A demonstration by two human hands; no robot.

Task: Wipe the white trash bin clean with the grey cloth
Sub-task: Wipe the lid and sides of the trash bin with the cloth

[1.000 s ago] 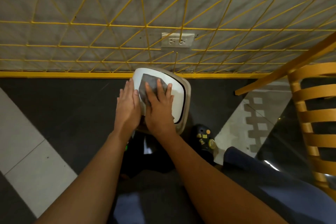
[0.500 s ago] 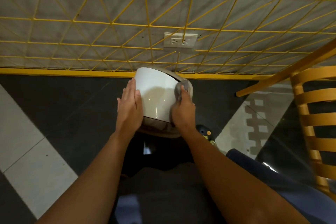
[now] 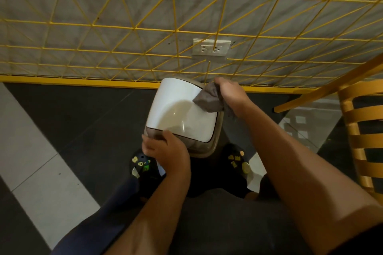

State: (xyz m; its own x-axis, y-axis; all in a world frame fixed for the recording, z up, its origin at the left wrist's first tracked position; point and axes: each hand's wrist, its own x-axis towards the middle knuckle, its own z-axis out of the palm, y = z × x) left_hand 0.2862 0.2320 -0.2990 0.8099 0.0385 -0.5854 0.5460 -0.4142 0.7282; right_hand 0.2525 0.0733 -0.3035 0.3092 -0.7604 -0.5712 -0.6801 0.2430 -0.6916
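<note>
Your right hand (image 3: 229, 94) clutches the grey cloth (image 3: 209, 100) on the white trash bin (image 3: 180, 114) at frame centre; your left hand (image 3: 165, 149) grips its near rim.

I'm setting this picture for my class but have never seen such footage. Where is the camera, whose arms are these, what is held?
No machine here: the camera sits on a person's head, looking down, so both bare arms are the wearer's own. The left hand grips the near edge of the white trash bin, on the dark floor by the shoes. The right hand bunches the grey cloth in its fingers against the bin's far right corner. Behind: a yellow wire grid and wall socket; a wooden chair at right.
</note>
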